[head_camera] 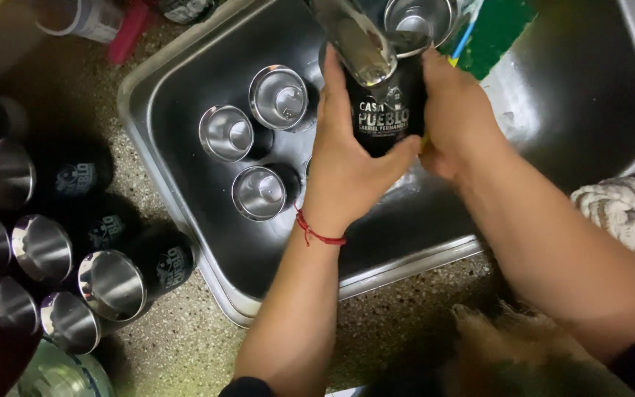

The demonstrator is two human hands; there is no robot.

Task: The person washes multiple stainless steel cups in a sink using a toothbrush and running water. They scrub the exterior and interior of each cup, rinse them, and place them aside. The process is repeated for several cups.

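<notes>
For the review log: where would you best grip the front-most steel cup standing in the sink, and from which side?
Grip the front cup around its black side wall just below the steel rim, coming from above on its near side. It stands upright, mouth up; two more cups crowd behind, and the left hand sits close on its right.

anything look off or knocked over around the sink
Nothing is spilled or broken. Both hands, left and right, hold a black cup under the tap. The cups on the counter lie tipped on their sides, while those in the sink stand upright.
</notes>
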